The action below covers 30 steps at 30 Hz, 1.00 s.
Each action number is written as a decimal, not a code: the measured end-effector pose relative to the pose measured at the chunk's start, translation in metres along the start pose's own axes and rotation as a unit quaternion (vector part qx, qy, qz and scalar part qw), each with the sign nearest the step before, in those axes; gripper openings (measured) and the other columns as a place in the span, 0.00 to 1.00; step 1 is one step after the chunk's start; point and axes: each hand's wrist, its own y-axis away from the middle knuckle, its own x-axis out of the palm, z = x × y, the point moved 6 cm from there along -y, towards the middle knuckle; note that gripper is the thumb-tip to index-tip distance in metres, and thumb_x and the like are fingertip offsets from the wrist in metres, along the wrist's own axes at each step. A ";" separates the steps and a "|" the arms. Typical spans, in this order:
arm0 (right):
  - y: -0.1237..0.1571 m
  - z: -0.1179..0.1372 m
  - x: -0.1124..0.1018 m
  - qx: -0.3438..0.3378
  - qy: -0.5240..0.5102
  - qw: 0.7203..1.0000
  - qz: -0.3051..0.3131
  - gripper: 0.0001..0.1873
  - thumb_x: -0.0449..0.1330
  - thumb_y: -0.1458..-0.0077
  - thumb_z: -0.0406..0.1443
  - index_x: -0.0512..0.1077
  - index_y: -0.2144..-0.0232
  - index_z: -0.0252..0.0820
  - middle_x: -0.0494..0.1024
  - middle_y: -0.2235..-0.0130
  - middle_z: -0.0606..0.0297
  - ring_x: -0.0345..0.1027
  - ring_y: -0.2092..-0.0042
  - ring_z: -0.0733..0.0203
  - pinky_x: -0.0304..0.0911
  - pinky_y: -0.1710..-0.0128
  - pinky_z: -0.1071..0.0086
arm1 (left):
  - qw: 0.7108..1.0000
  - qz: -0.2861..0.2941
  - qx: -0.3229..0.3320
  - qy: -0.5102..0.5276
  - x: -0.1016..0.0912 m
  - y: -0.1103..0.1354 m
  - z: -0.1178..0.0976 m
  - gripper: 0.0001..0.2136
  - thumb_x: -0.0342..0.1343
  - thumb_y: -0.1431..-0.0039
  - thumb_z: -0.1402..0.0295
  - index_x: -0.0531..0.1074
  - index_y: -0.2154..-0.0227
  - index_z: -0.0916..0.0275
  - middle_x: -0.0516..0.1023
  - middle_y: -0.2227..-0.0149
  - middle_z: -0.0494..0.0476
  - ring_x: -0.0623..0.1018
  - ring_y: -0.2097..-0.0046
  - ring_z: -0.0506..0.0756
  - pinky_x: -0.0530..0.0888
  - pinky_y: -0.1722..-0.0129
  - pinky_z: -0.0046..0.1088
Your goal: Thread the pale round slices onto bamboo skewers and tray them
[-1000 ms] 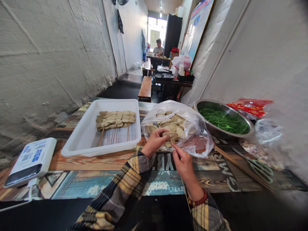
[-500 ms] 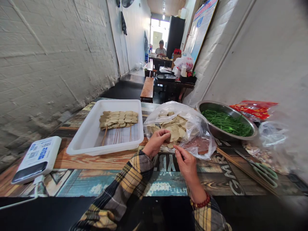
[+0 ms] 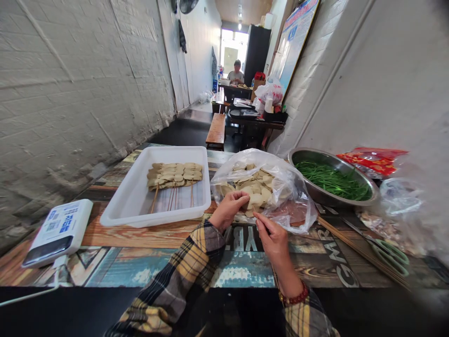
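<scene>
My left hand (image 3: 230,209) is closed in a pinch on the edge of a pale round slice (image 3: 254,201), just in front of the clear plastic bag (image 3: 224,175). Closed too, my right hand (image 3: 275,238) grips a thin wooden skewer (image 3: 254,209) whose tip points at that slice; most of the stick is hidden by the hand. Inside the bag lies a heap of similar beige slices (image 3: 261,180). To the left, a white plastic tray (image 3: 122,206) holds rows of skewered slices (image 3: 175,174), with their sticks toward me.
At right stand a steel bowl (image 3: 365,200) of green chives, loose skewers (image 3: 365,255), green-handled scissors (image 3: 391,257) and a red packet (image 3: 375,159). A white device (image 3: 58,231) with a cable sits at left. Farther back are a bench (image 3: 215,128) and a seated person (image 3: 235,75).
The whole view has shifted slightly, so things appear a little farther right. Both hands keep nearly the same pose at the slice, with the skewer still in my right hand.
</scene>
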 end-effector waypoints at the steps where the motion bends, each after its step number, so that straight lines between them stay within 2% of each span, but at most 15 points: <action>1: 0.000 0.000 0.000 -0.001 -0.001 1.000 0.001 0.16 0.54 0.39 0.38 0.78 0.55 0.42 0.82 0.56 0.58 0.77 0.56 0.53 0.71 0.55 0.61 | 1.000 -0.004 -0.002 0.002 -0.001 0.000 0.000 0.15 0.62 0.54 0.57 0.69 0.77 0.66 0.65 0.81 0.46 0.64 0.79 0.45 0.61 0.76 0.23; 23: -0.001 0.004 -0.002 -0.011 -0.006 1.000 -0.006 0.16 0.53 0.39 0.38 0.78 0.54 0.43 0.82 0.57 0.58 0.77 0.57 0.53 0.72 0.57 0.62 | 1.000 0.022 0.005 -0.013 0.005 0.001 0.000 0.17 0.62 0.54 0.55 0.67 0.79 0.65 0.63 0.81 0.46 0.62 0.79 0.45 0.60 0.76 0.22; 30: 0.000 0.001 -0.003 0.036 -0.006 0.999 -0.013 0.17 0.53 0.39 0.39 0.78 0.54 0.41 0.83 0.62 0.59 0.77 0.61 0.54 0.72 0.59 0.62 | 0.998 0.010 0.039 -0.040 0.006 0.004 -0.009 0.14 0.61 0.53 0.58 0.69 0.76 0.66 0.65 0.80 0.47 0.63 0.77 0.46 0.59 0.76 0.23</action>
